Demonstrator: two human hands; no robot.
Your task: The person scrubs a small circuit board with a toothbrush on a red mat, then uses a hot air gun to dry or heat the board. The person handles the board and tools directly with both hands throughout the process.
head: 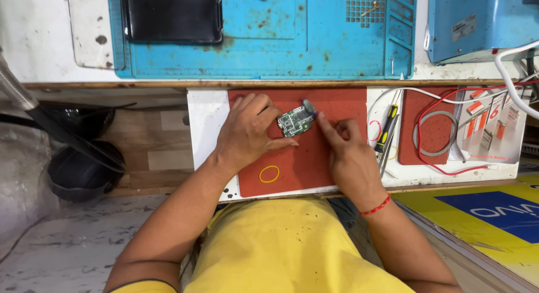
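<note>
A small green circuit board (295,122) lies tilted on a red mat (303,164) on a white pull-out shelf. My left hand (247,130) grips the board's left side with fingers and thumb. My right hand (345,152) is just right of it, the index finger touching the board's upper right corner, where a small dark part sits. Whether the right hand holds a tool is hidden. A yellow rubber band (269,174) lies on the mat below my left hand.
A screwdriver with a yellow-black handle (387,130) and tweezers lie right of the mat. A second red mat (432,130) carries red and white wires. Above is a blue work mat (281,46) with a black tablet (171,15). A blue box (477,21) stands top right.
</note>
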